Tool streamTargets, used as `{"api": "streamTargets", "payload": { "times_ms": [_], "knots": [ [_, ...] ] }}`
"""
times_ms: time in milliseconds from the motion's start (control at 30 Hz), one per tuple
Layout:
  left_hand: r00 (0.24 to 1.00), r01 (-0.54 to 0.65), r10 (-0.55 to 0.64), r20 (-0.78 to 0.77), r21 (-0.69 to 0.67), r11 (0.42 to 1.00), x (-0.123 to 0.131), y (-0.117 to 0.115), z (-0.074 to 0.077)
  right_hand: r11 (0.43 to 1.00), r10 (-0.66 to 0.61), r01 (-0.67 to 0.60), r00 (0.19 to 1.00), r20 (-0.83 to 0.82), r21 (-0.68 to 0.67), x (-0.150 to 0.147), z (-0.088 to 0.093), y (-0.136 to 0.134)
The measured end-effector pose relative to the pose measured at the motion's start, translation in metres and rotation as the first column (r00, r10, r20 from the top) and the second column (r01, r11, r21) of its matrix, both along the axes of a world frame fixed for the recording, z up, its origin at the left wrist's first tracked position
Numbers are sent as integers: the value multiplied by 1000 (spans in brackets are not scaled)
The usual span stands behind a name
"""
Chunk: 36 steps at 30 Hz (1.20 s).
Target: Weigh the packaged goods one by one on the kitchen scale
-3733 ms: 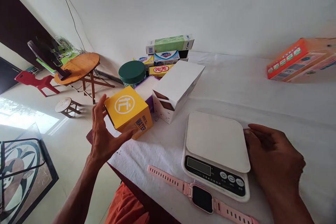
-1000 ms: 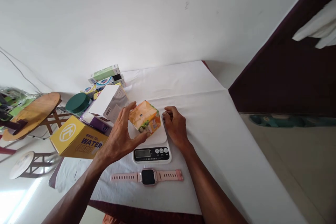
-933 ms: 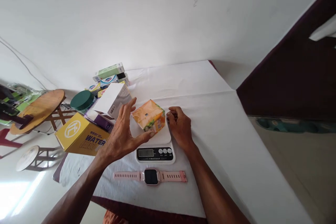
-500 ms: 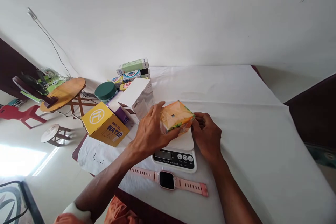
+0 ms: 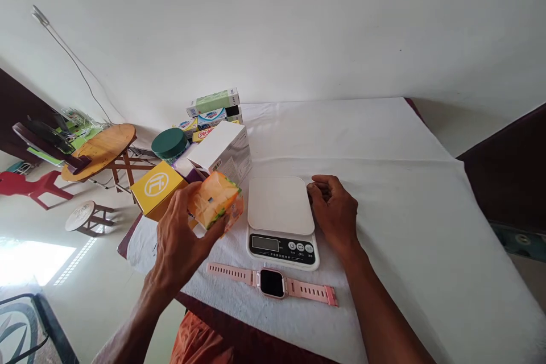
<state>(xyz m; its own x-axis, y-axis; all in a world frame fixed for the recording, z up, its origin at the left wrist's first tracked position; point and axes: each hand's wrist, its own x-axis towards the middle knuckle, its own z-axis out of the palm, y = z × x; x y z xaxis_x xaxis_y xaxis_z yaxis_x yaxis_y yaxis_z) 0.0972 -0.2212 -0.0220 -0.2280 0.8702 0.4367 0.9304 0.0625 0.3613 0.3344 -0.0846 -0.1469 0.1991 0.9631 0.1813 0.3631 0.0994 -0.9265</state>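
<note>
My left hand grips an orange plastic-wrapped pack with green edges, thumb on the near side and fingers at the far side. It holds the pack tilted, in front of the white box. To its right lies a white kitchen scale with a bare weighing plate, a dark display and several round buttons. My right hand rests on the cloth at the scale's right edge, its fingers curled in and nothing visible in them. A pink-strapped smartwatch lies stretched out in front of the scale.
At the left of the white-clothed table stand a yellow box, a white box, a green-lidded jar and several stacked small cartons. A wall runs behind. A stool and round wooden table stand further left.
My left hand has carried the orange pack off the scale, leftward towards the boxes. The weighing plate is now uncovered. My right hand stays beside the scale, apart from the pack.
</note>
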Motion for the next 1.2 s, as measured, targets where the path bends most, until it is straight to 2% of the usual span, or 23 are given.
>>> {"api": "streamTargets", "payload": {
  "times_ms": [167,333,467,533,633,733,767,833,900,933,1000,1100,1133,1200],
  "knots": [
    [997,-72,71,-27,-24,997,3,-16,-22,1000,3,-3,1000,23,-7,0,0,-1],
    [990,-139,139,-9,-42,989,-2,-9,-47,1000,12,-11,1000,21,-24,0,2,-2],
    [991,-129,128,33,33,991,-7,-1,-60,1000,16,-16,1000,22,-23,0,2,-2],
    [995,-94,92,36,63,994,-6,-2,-58,1000,18,-17,1000,23,-26,0,3,-2],
    [999,-40,44,-21,150,988,-2,-13,-44,999,11,-10,999,32,-31,0,3,-4],
    [993,34,2,-115,312,949,2,-29,-34,999,5,-3,999,41,-47,-1,3,-4],
    [992,91,-54,-118,337,937,3,-33,-34,999,5,-3,999,43,-49,-1,2,-3],
    [963,267,-264,-49,277,923,4,-37,-40,998,3,-1,999,33,-57,-1,1,-3],
    [885,445,-456,91,120,888,2,-34,-51,997,-4,2,1000,-25,-80,0,2,-3],
    [850,505,-504,156,36,863,1,-31,-57,996,-6,1,998,-58,-91,0,4,-4],
    [818,557,-524,237,-99,825,-2,-23,-68,997,-15,9,996,-84,-81,0,14,-8],
    [788,607,-553,270,-194,771,-6,-15,-76,999,14,-14,1000,9,40,-11,44,-22],
    [777,622,-566,274,-205,756,-7,-14,-78,994,59,-63,997,50,91,-19,56,-29],
    [765,638,-578,284,-210,741,-8,-13,-83,956,217,-240,966,143,170,-40,77,-45]
  ]
}}
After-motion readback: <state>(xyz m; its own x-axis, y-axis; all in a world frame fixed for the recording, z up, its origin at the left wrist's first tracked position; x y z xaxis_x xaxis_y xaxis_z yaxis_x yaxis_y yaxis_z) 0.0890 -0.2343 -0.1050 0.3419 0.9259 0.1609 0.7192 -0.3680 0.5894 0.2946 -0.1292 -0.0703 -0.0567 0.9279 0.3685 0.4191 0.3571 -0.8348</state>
